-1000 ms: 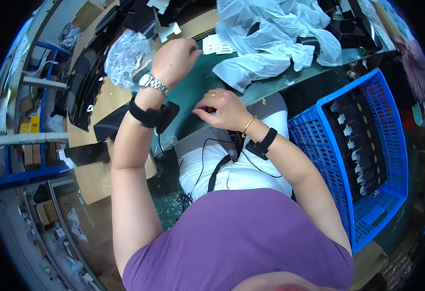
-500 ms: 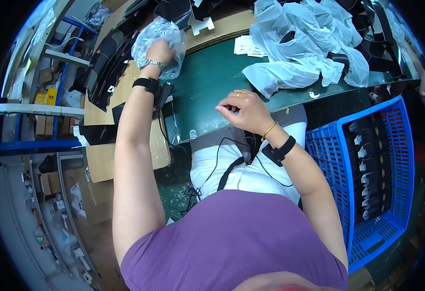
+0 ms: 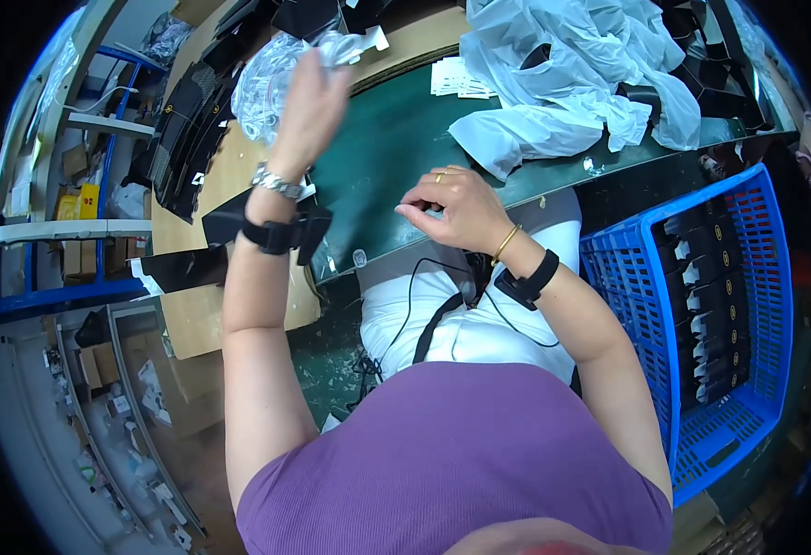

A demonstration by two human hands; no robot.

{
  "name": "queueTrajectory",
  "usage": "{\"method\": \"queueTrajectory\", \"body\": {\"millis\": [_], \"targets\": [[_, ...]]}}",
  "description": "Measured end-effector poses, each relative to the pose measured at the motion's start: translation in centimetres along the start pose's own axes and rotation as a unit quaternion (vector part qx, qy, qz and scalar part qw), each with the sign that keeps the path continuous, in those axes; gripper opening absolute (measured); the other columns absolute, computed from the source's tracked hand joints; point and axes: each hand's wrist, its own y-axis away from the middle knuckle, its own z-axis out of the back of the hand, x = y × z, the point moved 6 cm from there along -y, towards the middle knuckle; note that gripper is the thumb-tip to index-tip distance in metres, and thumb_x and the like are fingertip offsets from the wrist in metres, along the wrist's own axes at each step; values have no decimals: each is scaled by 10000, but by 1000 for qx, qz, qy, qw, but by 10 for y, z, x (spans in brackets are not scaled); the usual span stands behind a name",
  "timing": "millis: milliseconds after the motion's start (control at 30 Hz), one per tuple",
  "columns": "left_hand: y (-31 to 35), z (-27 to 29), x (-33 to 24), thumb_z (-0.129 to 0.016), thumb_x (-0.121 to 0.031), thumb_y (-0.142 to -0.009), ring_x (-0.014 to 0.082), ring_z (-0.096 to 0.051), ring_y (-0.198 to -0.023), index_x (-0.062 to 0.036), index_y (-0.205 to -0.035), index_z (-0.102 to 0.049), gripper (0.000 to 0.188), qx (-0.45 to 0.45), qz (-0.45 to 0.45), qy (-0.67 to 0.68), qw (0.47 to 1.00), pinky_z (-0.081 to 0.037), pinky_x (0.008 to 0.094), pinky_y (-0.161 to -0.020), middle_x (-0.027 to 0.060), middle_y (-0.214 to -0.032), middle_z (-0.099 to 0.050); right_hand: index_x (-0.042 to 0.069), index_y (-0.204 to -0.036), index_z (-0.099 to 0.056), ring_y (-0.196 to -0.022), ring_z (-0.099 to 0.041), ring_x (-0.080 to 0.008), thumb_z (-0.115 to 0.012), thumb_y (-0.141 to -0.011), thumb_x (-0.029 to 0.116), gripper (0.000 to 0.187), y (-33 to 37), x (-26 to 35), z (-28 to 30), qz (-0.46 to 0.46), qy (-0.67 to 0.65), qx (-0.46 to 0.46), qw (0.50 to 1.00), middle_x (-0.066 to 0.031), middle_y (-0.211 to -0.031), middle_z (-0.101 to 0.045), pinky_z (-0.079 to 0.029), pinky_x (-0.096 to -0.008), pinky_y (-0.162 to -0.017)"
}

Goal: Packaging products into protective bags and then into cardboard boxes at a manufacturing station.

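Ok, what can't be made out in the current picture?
All in the head view:
Left hand: motion blur hides whether its fingers grip anything.
Clear plastic bag: glare, creases and the left hand obscure any contents.
Right hand: palm hidden by its own back and fingers.
White plastic sheeting: covers whatever lies beneath.
Black pieces: cut off by the top edge.
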Motion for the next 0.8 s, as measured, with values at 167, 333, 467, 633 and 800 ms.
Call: {"method": "queueTrajectory", "body": {"millis": [167, 333, 467, 633, 800], "targets": [[-14, -97, -12, -801, -397, -896, 400, -694, -977, -5, -1264, -636, 562, 118, -34, -35, 992, -538, 473, -852, 234, -1082, -718, 61, -807, -780, -694, -667, -260, -793, -876, 205, 160, 1, 1, -3, 14, -1, -17, 1000, -75, -761, -725, -530, -382, -701], [-24, -146, -26, -831, -436, -876, 393, -732, -996, -28, -1232, -715, 553, 140, 89, -107, 980, -564, 461, -862, 239, -1110, -757, 59, -807, -777, -691, -661, -264, -791, -875, 204, 160, 5, -2, 2, -1, 14, -24, 1000, -76, -758, -719, -529, -380, -699], [-31, -151, -2, -832, -466, -859, 394, -734, -982, 8, -1126, -749, 551, 125, 50, -109, 985, -569, 453, -878, 253, -1069, -757, 60, -808, -777, -686, -656, -262, -788, -877, 205, 160, 5, -2, 5, 0, 2, -27, 1000, -73, -750, -711, -529, -373, -696], [-35, -143, 17, -846, -509, -827, 398, -734, -979, 40, -1035, -755, 594, 148, 52, -140, 978, -565, 450, -875, 263, -1023, -760, 65, -806, -776, -675, -648, -258, -785, -879, 208, 161, 4, -4, 8, 11, 5, -31, 999, -69, -735, -699, -528, -370, -693], [-38, -148, 11, -847, -486, -842, 383, -729, -826, 67, -1010, -738, 588, 165, 118, -118, 972, -563, 447, -775, 258, -927, -755, 65, -807, -776, -677, -651, -253, -780, -882, 210, 163, 8, -4, 9, 10, 7, -38, 999, -69, -729, -694, -528, -372, -694]]}}
